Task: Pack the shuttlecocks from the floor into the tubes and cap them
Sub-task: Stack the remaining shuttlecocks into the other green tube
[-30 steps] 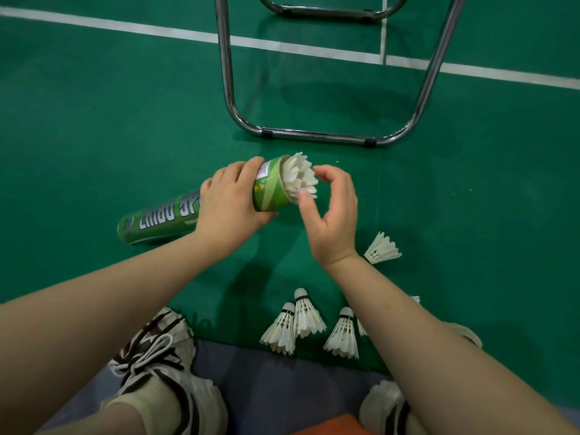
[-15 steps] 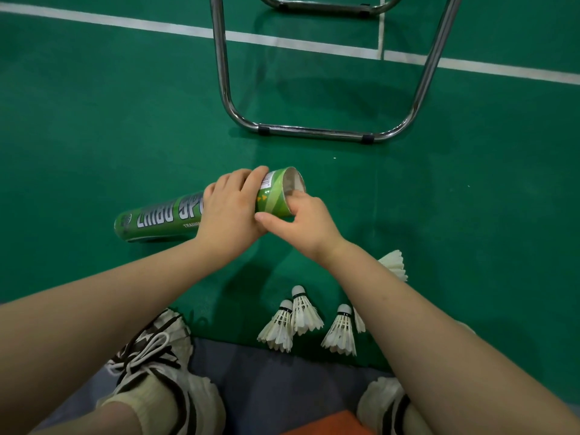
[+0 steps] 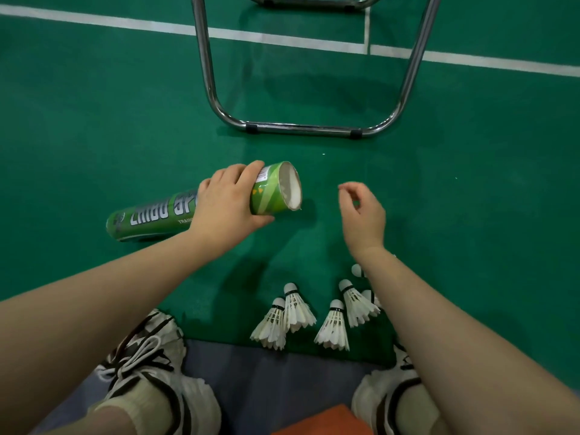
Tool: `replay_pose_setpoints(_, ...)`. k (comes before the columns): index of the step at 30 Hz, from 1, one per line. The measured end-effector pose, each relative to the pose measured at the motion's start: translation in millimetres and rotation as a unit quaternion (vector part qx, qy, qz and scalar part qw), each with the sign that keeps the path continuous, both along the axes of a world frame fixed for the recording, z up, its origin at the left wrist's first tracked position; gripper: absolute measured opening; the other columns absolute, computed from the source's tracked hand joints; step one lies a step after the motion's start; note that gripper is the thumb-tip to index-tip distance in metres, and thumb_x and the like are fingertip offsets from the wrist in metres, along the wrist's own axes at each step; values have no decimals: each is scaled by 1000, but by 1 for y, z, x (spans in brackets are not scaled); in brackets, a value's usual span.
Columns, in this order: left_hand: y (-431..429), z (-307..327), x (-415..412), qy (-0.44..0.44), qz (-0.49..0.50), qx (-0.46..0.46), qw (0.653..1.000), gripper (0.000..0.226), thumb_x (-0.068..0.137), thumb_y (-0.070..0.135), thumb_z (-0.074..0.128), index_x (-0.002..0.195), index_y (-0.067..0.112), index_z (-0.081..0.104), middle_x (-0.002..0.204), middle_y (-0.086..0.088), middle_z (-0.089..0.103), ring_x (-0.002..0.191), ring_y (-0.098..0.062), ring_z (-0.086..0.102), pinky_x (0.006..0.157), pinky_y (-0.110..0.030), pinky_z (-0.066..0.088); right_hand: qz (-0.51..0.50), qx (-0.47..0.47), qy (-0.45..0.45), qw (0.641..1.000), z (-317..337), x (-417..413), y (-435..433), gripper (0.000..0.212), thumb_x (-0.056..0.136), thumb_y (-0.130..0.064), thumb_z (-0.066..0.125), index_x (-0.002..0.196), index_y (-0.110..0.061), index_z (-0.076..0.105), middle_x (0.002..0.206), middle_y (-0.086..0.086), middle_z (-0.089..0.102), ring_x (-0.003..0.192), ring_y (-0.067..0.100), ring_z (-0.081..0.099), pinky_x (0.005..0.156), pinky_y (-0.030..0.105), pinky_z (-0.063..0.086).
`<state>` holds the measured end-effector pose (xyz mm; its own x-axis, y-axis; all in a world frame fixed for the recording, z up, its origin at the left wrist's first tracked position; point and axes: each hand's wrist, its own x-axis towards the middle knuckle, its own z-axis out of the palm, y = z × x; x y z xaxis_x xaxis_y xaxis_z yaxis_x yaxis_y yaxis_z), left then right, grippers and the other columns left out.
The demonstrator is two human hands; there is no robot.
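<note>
My left hand (image 3: 226, 202) grips a green shuttlecock tube (image 3: 150, 215) near its open mouth, which points right and shows white feathers inside. The tube's far end rests on the green floor. To the right of the mouth, apart from it, my right hand (image 3: 362, 215) hovers with loosely curled fingers and holds nothing. Several white shuttlecocks (image 3: 295, 309) lie on the floor between my feet, cork ends pointing away from me; my right forearm partly hides some of them.
A chrome chair frame (image 3: 301, 128) stands on the floor just beyond the tube. White court lines (image 3: 282, 37) cross the far floor. My two shoes (image 3: 147, 365) and a grey mat (image 3: 276, 381) are at the bottom.
A shuttlecock that stuck out of the tube's mouth was pushed inside by my right hand. That hand has since pulled away to the right, empty. The tube stayed held in my left hand.
</note>
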<state>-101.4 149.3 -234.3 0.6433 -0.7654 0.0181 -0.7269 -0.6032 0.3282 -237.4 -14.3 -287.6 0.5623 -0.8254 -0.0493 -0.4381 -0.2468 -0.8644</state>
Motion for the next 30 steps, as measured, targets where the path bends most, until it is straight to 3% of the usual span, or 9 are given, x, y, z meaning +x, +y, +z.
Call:
replay_pose_setpoints(3, -1, -5, -6, 0, -11, 9, 1000, 84, 62, 42, 79, 132, 21, 38, 122, -7, 50, 113, -30, 44, 93, -46, 32, 64, -27, 240, 968, -38, -45, -37, 38, 89, -36, 53, 123, -20, 55, 124, 1, 57, 118, 23, 47, 98, 41, 39)
replay_pose_setpoints(6, -2, -9, -9, -2, -21, 18, 1000, 83, 62, 42, 79, 131, 21, 39, 121, -7, 51, 112, -31, 44, 93, -47, 32, 71, -29, 337, 938, -60, -82, -47, 50, 87, -46, 54, 130, -23, 48, 131, 2, 53, 123, 25, 42, 100, 45, 35)
replay_pose_setpoints(15, -28, -11, -20, 0, -32, 17, 999, 84, 62, 43, 78, 132, 22, 38, 122, -7, 50, 113, -30, 43, 93, -45, 31, 30, 66, 310, 948, -74, -125, -39, 69, 77, -56, 63, 134, -23, 43, 133, 3, 52, 123, 25, 43, 101, 48, 36)
replay_pose_setpoints(26, -45, -15, -42, -1, -65, 34, 997, 83, 62, 42, 79, 132, 22, 38, 121, -6, 51, 112, -30, 43, 93, -45, 30, 82, 11, 360, 929, -73, -134, -31, 76, 67, -61, 70, 130, -28, 46, 131, 0, 52, 125, 23, 38, 101, 42, 31)
replay_pose_setpoints(30, -45, -16, -45, -1, -68, 42, 997, 84, 62, 41, 79, 132, 21, 38, 121, -7, 51, 113, -30, 43, 95, -46, 29, 97, -25, 349, 932, -69, -125, -37, 71, 67, -57, 73, 124, -23, 48, 119, 1, 56, 108, 22, 49, 94, 39, 41)
